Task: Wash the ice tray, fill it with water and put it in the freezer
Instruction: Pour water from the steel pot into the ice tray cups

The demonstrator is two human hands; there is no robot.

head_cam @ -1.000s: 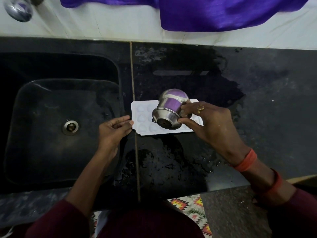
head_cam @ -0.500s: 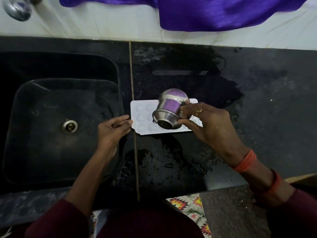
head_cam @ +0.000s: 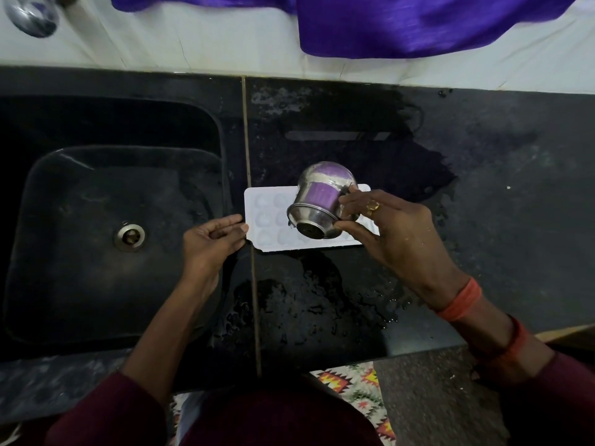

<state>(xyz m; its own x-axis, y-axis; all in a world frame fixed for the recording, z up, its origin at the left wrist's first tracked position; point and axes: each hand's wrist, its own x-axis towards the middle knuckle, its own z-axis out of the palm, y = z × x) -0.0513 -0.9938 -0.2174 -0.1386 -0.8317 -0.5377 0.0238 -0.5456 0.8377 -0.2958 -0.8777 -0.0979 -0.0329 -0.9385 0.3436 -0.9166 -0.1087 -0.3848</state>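
While the tap (head_cam: 32,14) shows only partly at the upper left corner, the black sink (head_cam: 222,188) below it fills the left side, with its metal drain (head_cam: 130,237) in the bottom. Next comes the left hand (head_cam: 209,244): its fingers are bent and the thumb tip touches the left edge of the ice tray (head_cam: 267,226); I cannot tell if it pinches the edge or only steadies it. This white tray lies flat on the wet black counter (head_cam: 499,220), just right of the sink. Above the tray's middle is a steel cup (head_cam: 318,201), tilted on its side with the flared end toward the camera. The right hand (head_cam: 392,233), which wears a ring (head_cam: 373,206), grips the cup with thumb and fingers. Purple cloth (head_cam: 418,24) hangs at the upper right.
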